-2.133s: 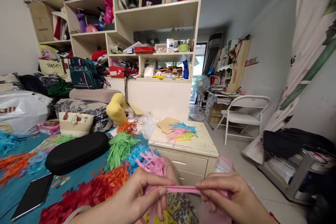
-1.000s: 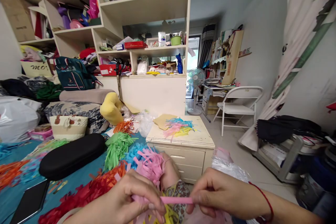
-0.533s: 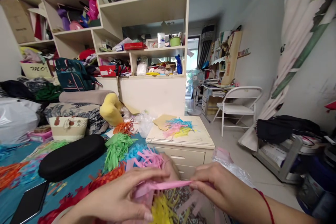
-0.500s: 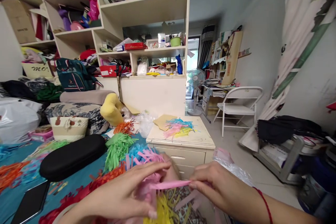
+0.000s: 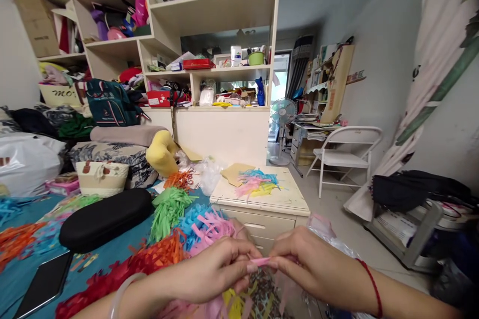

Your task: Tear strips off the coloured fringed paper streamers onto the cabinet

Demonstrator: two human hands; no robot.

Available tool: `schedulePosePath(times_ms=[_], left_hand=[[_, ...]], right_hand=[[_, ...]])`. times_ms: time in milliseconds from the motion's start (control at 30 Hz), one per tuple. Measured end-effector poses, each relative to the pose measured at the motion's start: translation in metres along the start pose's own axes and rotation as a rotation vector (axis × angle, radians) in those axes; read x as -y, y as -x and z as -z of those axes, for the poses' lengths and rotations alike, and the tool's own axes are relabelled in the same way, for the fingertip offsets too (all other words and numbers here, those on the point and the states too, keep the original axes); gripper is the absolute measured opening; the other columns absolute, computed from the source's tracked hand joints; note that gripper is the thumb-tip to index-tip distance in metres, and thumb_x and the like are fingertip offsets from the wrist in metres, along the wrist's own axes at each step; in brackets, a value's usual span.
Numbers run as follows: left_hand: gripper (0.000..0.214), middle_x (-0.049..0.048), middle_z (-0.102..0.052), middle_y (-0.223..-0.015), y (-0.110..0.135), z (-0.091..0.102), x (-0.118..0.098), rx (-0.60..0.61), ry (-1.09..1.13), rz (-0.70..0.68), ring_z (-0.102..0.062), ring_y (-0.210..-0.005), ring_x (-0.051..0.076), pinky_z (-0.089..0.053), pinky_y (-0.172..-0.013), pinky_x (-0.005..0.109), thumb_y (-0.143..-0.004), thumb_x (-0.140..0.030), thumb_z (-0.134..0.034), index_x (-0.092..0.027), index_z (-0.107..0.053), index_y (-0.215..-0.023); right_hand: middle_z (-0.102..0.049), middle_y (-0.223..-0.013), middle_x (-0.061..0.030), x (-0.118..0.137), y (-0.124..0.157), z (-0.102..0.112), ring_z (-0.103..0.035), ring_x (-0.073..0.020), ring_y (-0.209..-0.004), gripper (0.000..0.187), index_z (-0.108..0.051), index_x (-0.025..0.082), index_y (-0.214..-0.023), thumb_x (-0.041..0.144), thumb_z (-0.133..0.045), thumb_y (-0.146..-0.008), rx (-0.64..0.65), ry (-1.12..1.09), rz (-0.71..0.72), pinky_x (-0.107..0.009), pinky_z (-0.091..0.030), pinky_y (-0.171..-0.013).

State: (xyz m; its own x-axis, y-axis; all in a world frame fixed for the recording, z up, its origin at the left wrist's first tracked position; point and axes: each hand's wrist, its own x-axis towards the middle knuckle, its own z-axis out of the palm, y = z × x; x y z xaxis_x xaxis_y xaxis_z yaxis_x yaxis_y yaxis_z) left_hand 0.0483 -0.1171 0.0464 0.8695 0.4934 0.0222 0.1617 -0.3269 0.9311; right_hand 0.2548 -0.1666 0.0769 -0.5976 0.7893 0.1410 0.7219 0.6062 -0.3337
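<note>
Between my two hands a pink paper strip [image 5: 261, 261] is held, only a short piece of it showing. My left hand [image 5: 220, 266], below a pale bangle, pinches one end between thumb and fingers. My right hand [image 5: 303, 264], with a red cord at the wrist, pinches the other end close by. Pink fringed strips [image 5: 213, 229] lie just beyond my left hand, beside blue strips [image 5: 192, 222] and a green bunch [image 5: 172, 209]. Under my hands are yellow strips [image 5: 234, 304]. Red fringe [image 5: 105, 284] runs beneath my left forearm.
A cream drawer cabinet [image 5: 224, 200] stands ahead, with coloured paper shreds [image 5: 258, 183] on top. To the left on the teal sheet lie a black case [image 5: 105, 219] and a phone [image 5: 45, 284]. A white folding chair [image 5: 344, 157] and a grey cart [image 5: 422, 239] stand at right.
My left hand has moved right and closed from a spread pose onto the pink strip, near my right hand. The camera view has shifted slightly left.
</note>
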Motion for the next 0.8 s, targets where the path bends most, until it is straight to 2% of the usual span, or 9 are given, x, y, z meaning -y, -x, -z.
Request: schedulePosePath(times_ms=[133, 267, 400, 467, 533, 600, 700, 800], left_hand=[[0.029, -0.0047, -0.052, -0.061, -0.002, 0.0, 0.009, -0.026, 0.115, -0.045, -0.043, -0.051, 0.008, -0.033, -0.051, 0.019, -0.092, -0.046, -0.047, -0.017, -0.045, -0.088], [0.034, -0.0045, -0.055, -0.057, -0.008, -0.002, 0.02, -0.071, 0.216, -0.034, -0.038, -0.046, 0.007, -0.027, -0.046, 0.019, -0.087, -0.05, -0.054, -0.018, -0.045, -0.081], [0.035, -0.0023, -0.059, -0.055, -0.015, 0.001, 0.028, -0.119, 0.368, 0.0, -0.03, -0.039, 0.004, -0.019, -0.04, 0.019, -0.081, -0.048, -0.063, -0.016, -0.052, -0.073], [0.033, -0.0006, -0.06, -0.06, -0.017, 0.006, 0.03, -0.148, 0.423, -0.027, -0.033, -0.039, 0.003, -0.02, -0.039, 0.018, -0.077, -0.043, -0.07, -0.012, -0.062, -0.069], [0.025, 0.0014, -0.062, -0.07, -0.02, 0.011, 0.033, -0.178, 0.469, -0.074, -0.046, -0.045, 0.005, -0.029, -0.042, 0.018, -0.073, -0.037, -0.075, -0.012, -0.071, -0.07], [0.017, 0.0035, -0.065, -0.074, -0.024, 0.016, 0.039, -0.229, 0.498, -0.137, -0.059, -0.058, 0.011, -0.042, -0.052, 0.021, -0.069, -0.03, -0.079, -0.014, -0.077, -0.072], [0.012, 0.0038, -0.07, -0.066, -0.031, 0.025, 0.056, -0.353, 0.578, -0.207, -0.063, -0.066, 0.014, -0.046, -0.065, 0.022, -0.063, -0.024, -0.084, -0.015, -0.078, -0.069], [0.025, 0.0005, -0.071, -0.064, -0.039, 0.034, 0.08, -0.463, 0.682, -0.223, -0.063, -0.06, 0.012, -0.046, -0.063, 0.021, -0.056, -0.025, -0.088, -0.019, -0.077, -0.077]], right_hand=[[-0.062, -0.061, -0.001, -0.004, -0.006, 0.004, -0.049, -0.0099, -0.053, 0.035, -0.067, 0.014, -0.07, 0.019, -0.042, -0.093, 0.019, -0.031, -0.016, -0.021, -0.032, -0.052], [-0.059, -0.061, -0.0003, -0.006, -0.01, 0.004, -0.048, -0.009, -0.054, 0.033, -0.065, 0.014, -0.068, 0.018, -0.043, -0.093, 0.026, -0.022, -0.009, -0.021, -0.031, -0.053], [-0.056, -0.062, 0.0001, -0.012, -0.014, 0.004, -0.047, -0.0089, -0.056, 0.033, -0.064, 0.013, -0.069, 0.021, -0.043, -0.094, 0.038, -0.04, -0.003, -0.021, -0.031, -0.054], [-0.054, -0.061, 0.0009, -0.018, -0.02, 0.006, -0.045, -0.009, -0.056, 0.033, -0.065, 0.013, -0.07, 0.023, -0.044, -0.093, 0.054, -0.103, -0.004, -0.021, -0.03, -0.054], [-0.05, -0.059, 0.0021, -0.028, -0.029, 0.008, -0.042, -0.0088, -0.055, 0.032, -0.065, 0.012, -0.069, 0.025, -0.047, -0.092, 0.081, -0.242, -0.003, -0.022, -0.03, -0.054], [-0.05, -0.06, 0.0024, -0.041, -0.042, 0.006, -0.04, -0.0088, -0.056, 0.032, -0.065, 0.012, -0.068, 0.032, -0.053, -0.09, 0.13, -0.497, 0.012, -0.022, -0.03, -0.054], [-0.053, -0.063, 0.0015, -0.063, -0.068, -0.006, -0.039, -0.0082, -0.056, 0.04, -0.062, 0.011, -0.067, 0.047, -0.059, -0.085, 0.212, -0.829, 0.023, -0.022, -0.028, -0.054], [-0.051, -0.061, 0.0018, -0.08, -0.098, -0.029, -0.036, -0.0067, -0.052, 0.048, -0.058, 0.012, -0.065, 0.058, -0.06, -0.079, 0.257, -0.93, 0.007, -0.022, -0.026, -0.051]])
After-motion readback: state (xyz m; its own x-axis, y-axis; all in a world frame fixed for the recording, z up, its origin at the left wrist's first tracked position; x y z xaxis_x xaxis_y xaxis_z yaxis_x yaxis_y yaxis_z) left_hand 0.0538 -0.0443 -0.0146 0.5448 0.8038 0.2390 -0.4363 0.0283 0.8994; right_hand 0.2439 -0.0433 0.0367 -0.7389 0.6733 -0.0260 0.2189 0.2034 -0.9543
